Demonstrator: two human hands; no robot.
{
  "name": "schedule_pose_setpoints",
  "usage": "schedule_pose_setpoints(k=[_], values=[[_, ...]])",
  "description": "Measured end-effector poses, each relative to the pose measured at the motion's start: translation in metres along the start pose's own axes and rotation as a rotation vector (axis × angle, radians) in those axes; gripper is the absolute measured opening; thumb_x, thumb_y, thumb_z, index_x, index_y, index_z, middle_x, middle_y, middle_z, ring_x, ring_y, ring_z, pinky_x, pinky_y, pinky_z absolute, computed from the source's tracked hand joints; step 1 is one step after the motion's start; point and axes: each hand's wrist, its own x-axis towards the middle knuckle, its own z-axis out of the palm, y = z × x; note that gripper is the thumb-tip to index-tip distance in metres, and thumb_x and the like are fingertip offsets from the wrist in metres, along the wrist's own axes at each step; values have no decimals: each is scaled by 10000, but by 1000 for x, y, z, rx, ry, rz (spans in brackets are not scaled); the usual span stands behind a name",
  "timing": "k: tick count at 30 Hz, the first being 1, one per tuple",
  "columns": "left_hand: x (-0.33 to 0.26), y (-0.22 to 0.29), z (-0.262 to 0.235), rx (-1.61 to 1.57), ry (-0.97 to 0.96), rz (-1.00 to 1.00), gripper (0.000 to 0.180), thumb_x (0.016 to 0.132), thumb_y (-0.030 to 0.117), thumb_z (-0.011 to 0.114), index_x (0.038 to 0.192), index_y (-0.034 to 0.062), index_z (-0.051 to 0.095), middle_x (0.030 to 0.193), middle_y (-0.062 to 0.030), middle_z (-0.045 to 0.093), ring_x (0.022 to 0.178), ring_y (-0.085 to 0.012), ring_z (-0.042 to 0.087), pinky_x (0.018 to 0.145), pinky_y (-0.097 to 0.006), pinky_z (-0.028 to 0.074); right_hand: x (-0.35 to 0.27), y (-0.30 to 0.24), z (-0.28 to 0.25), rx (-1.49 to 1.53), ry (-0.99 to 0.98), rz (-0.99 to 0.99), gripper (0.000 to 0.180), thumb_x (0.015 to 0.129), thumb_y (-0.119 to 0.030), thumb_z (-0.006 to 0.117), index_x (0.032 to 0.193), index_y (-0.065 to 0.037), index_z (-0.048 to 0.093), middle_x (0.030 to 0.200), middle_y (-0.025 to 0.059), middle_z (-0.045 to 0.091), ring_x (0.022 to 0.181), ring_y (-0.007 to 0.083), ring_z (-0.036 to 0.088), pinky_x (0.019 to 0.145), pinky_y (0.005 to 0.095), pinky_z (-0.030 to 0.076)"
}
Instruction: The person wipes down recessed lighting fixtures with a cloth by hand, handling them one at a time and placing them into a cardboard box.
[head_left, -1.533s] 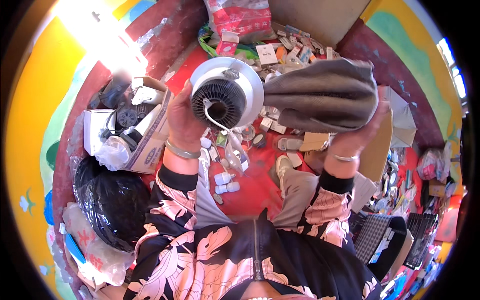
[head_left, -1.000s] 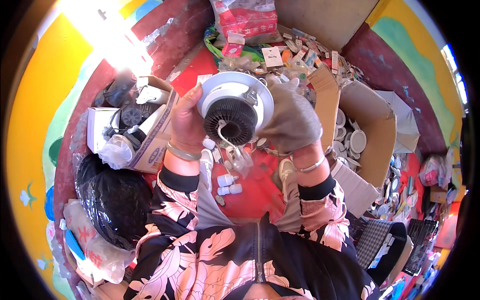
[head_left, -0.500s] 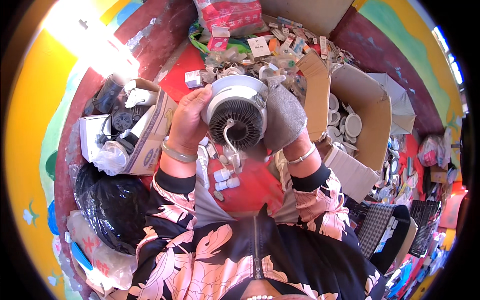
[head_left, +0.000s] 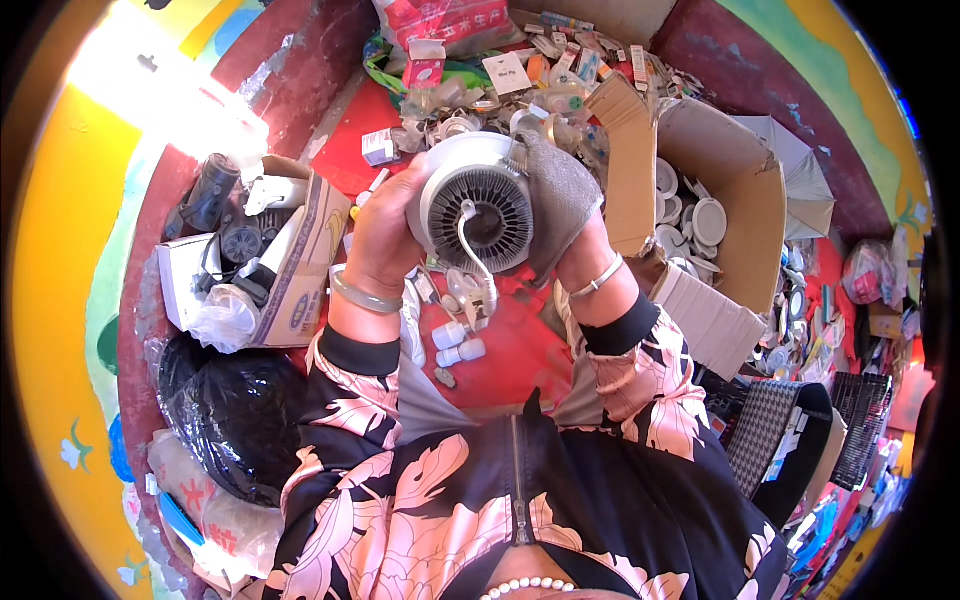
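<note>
Between my two hands I hold a recessed downlight (head_left: pixel 438 212), a round white housing with a dark finned heat sink turned up toward me. A white cable (head_left: pixel 474 258) hangs from its centre. My left hand (head_left: pixel 389 225) grips the left side of the rim, fingers wrapped round it. At the other side my right hand (head_left: pixel 580 244) is wrapped in a grey cloth (head_left: pixel 562 190), pressed against the lamp's right edge; most of those fingers are hidden by the cloth. White bulb-like pieces (head_left: pixel 460 352) lie on the red sheet (head_left: pixel 520 345) below the lamp.
On the left stands a carton (head_left: pixel 300 255) of black and white fittings, with a black plastic bag (head_left: pixel 225 415) nearer. An open cardboard box (head_left: pixel 735 180) with white round discs is at right. Small boxes and loose parts (head_left: pixel 570 75) pile up behind the lamp.
The downlight has tipped so that its finned back faces me more squarely. The grey cloth has shifted along its right edge with my right hand.
</note>
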Motion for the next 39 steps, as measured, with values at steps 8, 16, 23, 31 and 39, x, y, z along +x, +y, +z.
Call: schedule_pose_setpoints(k=[8, 16, 23, 31, 39], values=[[8, -17, -23, -121, -38, 20, 371, 955, 231, 411, 1185, -53, 479, 1084, -168, 597, 966, -239, 599, 876, -364, 486, 7, 1, -4, 77, 16, -145, 541, 622, -222, 729, 1112, -73, 554, 999, 100, 597, 939, 276, 574, 835, 330, 442], [11, -12, -26, -296, -39, 123, 371, 960, 257, 391, 1171, -28, 502, 1105, -159, 592, 990, -273, 591, 895, -416, 474, 13, -23, -1, 117, 127, -190, 605, 493, -207, 731, 1056, -66, 558, 1014, 162, 579, 939, 358, 552, 813, 368, 459], [13, -12, -40, -526, -93, 254, 326, 925, 220, 428, 1134, -7, 533, 1120, -156, 585, 1038, -283, 562, 938, -427, 443, 10, -44, 51, 153, 115, 166, 274, 683, -167, 661, 896, 1, 620, 897, 209, 593, 862, 370, 567, 720, 411, 478], [13, -9, -37, -433, -72, 273, 382, 963, 300, 375, 1163, 2, 506, 1144, -133, 571, 1037, -267, 560, 925, -416, 446, 1, -50, 50, 132, 174, 57, 365, 528, -165, 695, 824, 13, 574, 853, 220, 557, 824, 399, 530, 707, 437, 446], [-1, 6, -13, 50, -99, 260, 410, 949, 289, 425, 1149, -57, 517, 1067, -163, 612, 951, -240, 611, 854, -353, 490, 2, -5, 17, -68, 180, -51, 511, 494, -115, 724, 964, -17, 546, 880, 188, 569, 851, 372, 561, 722, 415, 469]])
